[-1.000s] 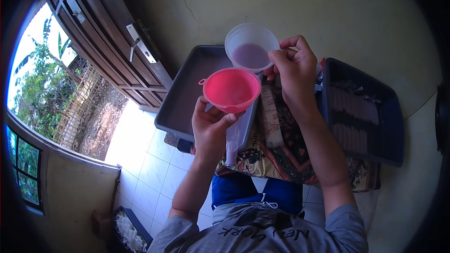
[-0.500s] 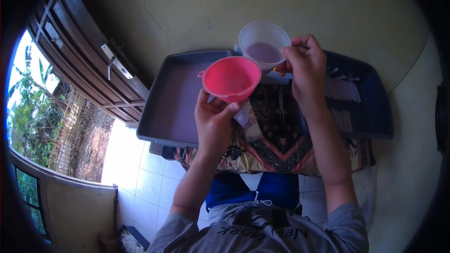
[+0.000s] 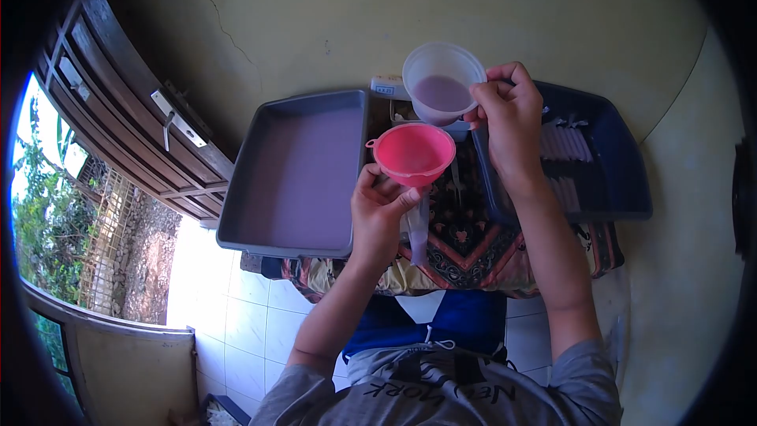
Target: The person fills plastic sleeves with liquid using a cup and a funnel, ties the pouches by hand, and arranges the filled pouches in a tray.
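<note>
My left hand point(image 3: 378, 213) grips a pink funnel point(image 3: 414, 150) from below, wide mouth up. Beneath the funnel hangs a narrow clear plastic bag point(image 3: 418, 241) with some purple liquid low in it; how its top meets the spout is hidden. My right hand point(image 3: 511, 114) pinches the rim of a translucent plastic cup point(image 3: 443, 59), which holds purple liquid. The cup is above and just behind the funnel, slightly to its right. To the left, a dark grey tray point(image 3: 239, 181) contains a broad pool of the same purple liquid.
On the right, a dark blue tray point(image 3: 619, 197) holds rows of filled, tied plastic tubes point(image 3: 566, 143). A patterned cloth point(image 3: 489, 256) covers the table between the trays. Behind the cup lies a small white box point(image 3: 386, 87). An open wooden door point(image 3: 130, 102) stands at left.
The funnel has moved right and down, away from the cup's side, and more of the hanging bag shows. The cup stays in my right hand at nearly the same spot. The view has shifted slightly.
</note>
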A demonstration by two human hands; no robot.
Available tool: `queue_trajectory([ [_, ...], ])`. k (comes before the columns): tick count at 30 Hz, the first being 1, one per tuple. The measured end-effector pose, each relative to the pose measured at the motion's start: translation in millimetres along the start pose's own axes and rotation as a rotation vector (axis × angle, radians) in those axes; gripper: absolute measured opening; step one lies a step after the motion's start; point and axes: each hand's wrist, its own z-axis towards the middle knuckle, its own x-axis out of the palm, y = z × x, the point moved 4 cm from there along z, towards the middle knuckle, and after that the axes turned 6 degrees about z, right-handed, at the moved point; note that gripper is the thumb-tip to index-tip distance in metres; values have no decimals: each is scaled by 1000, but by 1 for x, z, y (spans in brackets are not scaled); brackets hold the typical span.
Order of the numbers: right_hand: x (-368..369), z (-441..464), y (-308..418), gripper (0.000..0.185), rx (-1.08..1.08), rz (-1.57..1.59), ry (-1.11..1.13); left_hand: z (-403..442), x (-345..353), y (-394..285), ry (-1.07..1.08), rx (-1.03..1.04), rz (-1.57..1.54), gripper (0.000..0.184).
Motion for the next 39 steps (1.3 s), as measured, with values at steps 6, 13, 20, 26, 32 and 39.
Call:
queue_trajectory([
  [6, 4, 4, -6, 19, -50, 5, 17, 8, 1, 7, 8, -2, -9, 40],
  [13, 8, 3, -14, 19, -91, 2, 25, 16, -4, 13, 6, 4, 8, 43],
  [20, 8, -3, -22, 19, -168, -92, 23, 16, -5, 18, 3, 6, -8, 43],
  [26, 8, -8, -26, 19, -241, -165, 7, 16, -5, 23, 2, -7, -16, 42],
  [32, 8, -9, -25, 20, -311, -219, 15, 18, -4, 23, -6, -21, -20, 42],
  [39, 9, -10, -23, 20, -353, -278, 20, 18, -3, 23, -3, -23, -33, 42],
])
